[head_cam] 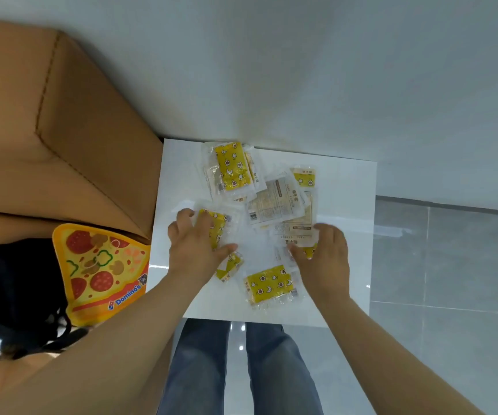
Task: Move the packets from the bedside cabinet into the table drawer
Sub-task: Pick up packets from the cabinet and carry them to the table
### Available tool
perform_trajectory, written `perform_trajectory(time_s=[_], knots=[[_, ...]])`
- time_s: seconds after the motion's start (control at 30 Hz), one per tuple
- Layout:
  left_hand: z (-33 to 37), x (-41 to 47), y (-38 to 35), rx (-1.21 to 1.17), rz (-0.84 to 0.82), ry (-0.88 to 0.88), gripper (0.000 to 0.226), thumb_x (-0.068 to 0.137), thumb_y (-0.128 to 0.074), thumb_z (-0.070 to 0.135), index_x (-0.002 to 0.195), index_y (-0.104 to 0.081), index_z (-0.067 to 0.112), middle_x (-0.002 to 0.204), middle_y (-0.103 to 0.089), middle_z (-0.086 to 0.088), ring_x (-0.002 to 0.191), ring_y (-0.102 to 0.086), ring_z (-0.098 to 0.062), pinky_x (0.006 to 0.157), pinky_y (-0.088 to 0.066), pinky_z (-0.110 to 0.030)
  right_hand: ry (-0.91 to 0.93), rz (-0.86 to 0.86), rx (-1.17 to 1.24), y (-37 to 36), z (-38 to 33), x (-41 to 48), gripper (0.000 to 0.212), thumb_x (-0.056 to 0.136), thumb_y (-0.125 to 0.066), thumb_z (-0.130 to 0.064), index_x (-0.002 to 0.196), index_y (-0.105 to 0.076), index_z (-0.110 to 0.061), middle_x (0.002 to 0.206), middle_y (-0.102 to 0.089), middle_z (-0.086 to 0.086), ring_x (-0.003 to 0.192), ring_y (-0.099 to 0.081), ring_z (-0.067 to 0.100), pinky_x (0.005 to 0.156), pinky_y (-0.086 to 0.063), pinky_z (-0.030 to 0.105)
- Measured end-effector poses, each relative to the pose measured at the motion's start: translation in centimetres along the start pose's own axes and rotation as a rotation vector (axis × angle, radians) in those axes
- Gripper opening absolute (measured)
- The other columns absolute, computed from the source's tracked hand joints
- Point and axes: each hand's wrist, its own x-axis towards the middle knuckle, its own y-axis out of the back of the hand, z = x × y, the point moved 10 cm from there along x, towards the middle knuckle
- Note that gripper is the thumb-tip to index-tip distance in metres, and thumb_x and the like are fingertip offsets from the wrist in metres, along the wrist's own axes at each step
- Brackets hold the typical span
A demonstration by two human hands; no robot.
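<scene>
Several packets (232, 167) lie on the cabinet (346, 205), mostly beyond the fingers (185, 217); left hand (194, 247) curls over one, right hand (325, 256) apparently pinches another.

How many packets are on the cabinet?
8 packets: one at the back, three overlapping back right, two at the left hand, one under the right hand, one in front. Overlaps may hide more.
</scene>
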Motion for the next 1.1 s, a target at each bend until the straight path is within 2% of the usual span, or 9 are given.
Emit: perform_trajectory(time_s=[0.1, 0.17, 0.27, 0.43, 0.6, 0.73, 0.83, 0.93, 1.1], knots=[[-1.2, 0.3, -0.4, 0.076, -0.032, 0.121, 0.105, 0.063, -0.081, 0.052, 0.142, -0.02, 0.019, 0.141, -0.019, -0.01, 0.127, -0.026, -0.032, 0.098, -0.042, -0.042, -0.138, -0.096, -0.016, -0.3, 0.0, 2.5, 0.091, 0.075, -0.074, -0.048, 0.142, -0.027, -0.009, 0.135, -0.041, 0.012, 0.124, -0.043, 0.032, 0.098, -0.043, 0.043], [-1.7, 0.3, -1.2, 0.136, -0.085, 0.192, 0.118, 0.058, -0.084, 0.051, 0.144, -0.01, 0.02, 0.137, -0.02, -0.009, 0.123, -0.028, -0.031, 0.094, -0.045, -0.041, -0.235, -0.154, -0.05, -0.9, 0.4, 3.5, 0.092, 0.069, -0.077, -0.053, 0.134, -0.031, -0.007, 0.129, -0.041, 0.013, 0.119, -0.046, 0.035, 0.091, -0.045, 0.043], [-1.8, 0.1, -1.8, 0.121, -0.087, 0.256, 0.121, 0.054, -0.087, 0.049, 0.144, -0.011, 0.02, 0.131, -0.023, -0.009, 0.118, -0.032, -0.03, 0.087, -0.048, -0.041, -0.356, -0.187, -0.018, -1.7, 1.0, 3.6, 0.085, 0.066, -0.083, -0.045, 0.125, -0.033, -0.008, 0.124, -0.041, 0.014, 0.113, -0.05, 0.037, 0.085, -0.047, 0.043], [-1.7, 0.1, -2.1, 0.062, -0.078, 0.277, 0.115, 0.058, -0.088, 0.041, 0.143, -0.014, 0.018, 0.129, -0.025, -0.012, 0.113, -0.039, -0.033, 0.09, -0.046, -0.037, -0.418, -0.182, 0.058, -2.5, 2.1, 2.9, 0.079, 0.063, -0.087, -0.034, 0.119, -0.038, -0.007, 0.119, -0.049, 0.013, 0.106, -0.056, 0.033, 0.081, -0.049, 0.041], [-1.7, 0.1, -2.1, 0.038, -0.098, 0.291, 0.104, 0.055, -0.089, 0.039, 0.132, -0.025, 0.012, 0.122, -0.041, -0.015, 0.109, -0.049, -0.034, 0.09, -0.047, -0.039, -0.429, -0.334, 0.09, -3.3, 2.8, 2.7, 0.042, 0.067, -0.084, -0.027, 0.098, -0.061, -0.009, 0.095, -0.066, 0.005, 0.078, -0.061, 0.02, 0.06, -0.047, 0.027], [-1.8, 0.2, -2.3, 0.021, -0.119, 0.313, 0.096, 0.055, -0.09, 0.038, 0.124, -0.028, 0.011, 0.114, -0.054, -0.012, 0.106, -0.055, -0.032, 0.082, -0.048, -0.039, -0.451, -0.343, 0.239, -3.1, 3.2, 2.2, 0.028, 0.07, -0.081, -0.016, 0.091, -0.063, -0.012, 0.093, -0.067, 0.004, 0.079, -0.061, 0.019, 0.068, -0.049, 0.028], [-1.6, 0.0, -2.7, -0.035, -0.181, 0.306, 0.086, 0.059, -0.087, 0.039, 0.12, -0.034, 0.011, 0.112, -0.054, -0.009, 0.106, -0.056, -0.029, 0.08, -0.047, -0.036, -0.443, -0.304, 0.307, -2.4, 3.5, 2.0, 0.03, 0.071, -0.078, -0.009, 0.096, -0.062, -0.01, 0.096, -0.066, 0.005, 0.081, -0.06, 0.021, 0.072, -0.05, 0.031], [-1.3, -0.4, -3.0, -0.134, -0.259, 0.267, 0.078, 0.06, -0.087, 0.038, 0.118, -0.041, 0.012, 0.104, -0.05, -0.003, 0.097, -0.053, -0.021, 0.076, -0.043, -0.031, -0.472, -0.269, 0.34, -1.5, 4.5, 1.8, 0.034, 0.072, -0.077, -0.006, 0.102, -0.061, -0.005, 0.102, -0.066, 0.009, 0.088, -0.06, 0.024, 0.083, -0.053, 0.038], [0.2, -2.3, -3.0, -0.18, -0.333, 0.12, 0.069, 0.059, -0.088, 0.037, 0.105, -0.04, 0.02, 0.1, -0.05, 0.003, 0.091, -0.051, -0.017, 0.071, -0.042, -0.028, -0.496, -0.195, 0.414, 0.9, 5.7, 1.8, 0.038, 0.076, -0.074, -0.007, 0.11, -0.059, -0.005, 0.105, -0.065, 0.008, 0.093, -0.06, 0.024, 0.078, -0.049, 0.034]])
